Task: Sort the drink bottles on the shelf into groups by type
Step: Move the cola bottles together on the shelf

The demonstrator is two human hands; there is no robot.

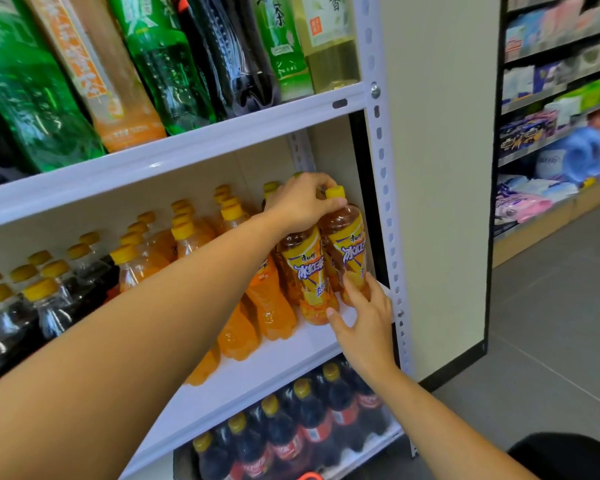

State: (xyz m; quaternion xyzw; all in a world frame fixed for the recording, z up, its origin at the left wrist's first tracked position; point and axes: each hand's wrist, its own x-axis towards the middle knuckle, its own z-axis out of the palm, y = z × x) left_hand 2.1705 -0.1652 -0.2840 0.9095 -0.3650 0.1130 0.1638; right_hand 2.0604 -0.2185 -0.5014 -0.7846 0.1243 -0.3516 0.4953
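Note:
Two iced tea bottles with yellow labels stand at the right end of the middle shelf. My left hand grips the top of the nearer iced tea bottle, hiding its cap. The right-hand iced tea bottle shows its yellow cap beside my fingers. My right hand rests with straight fingers against the lower part of that bottle. Left of them stand orange soda bottles, then dark cola bottles with yellow caps.
The top shelf holds large green, orange, black and tea bottles. Cola bottles with red labels fill the bottom shelf. A white perforated upright bounds the shelf on the right. Another rack of packaged goods stands across the grey floor.

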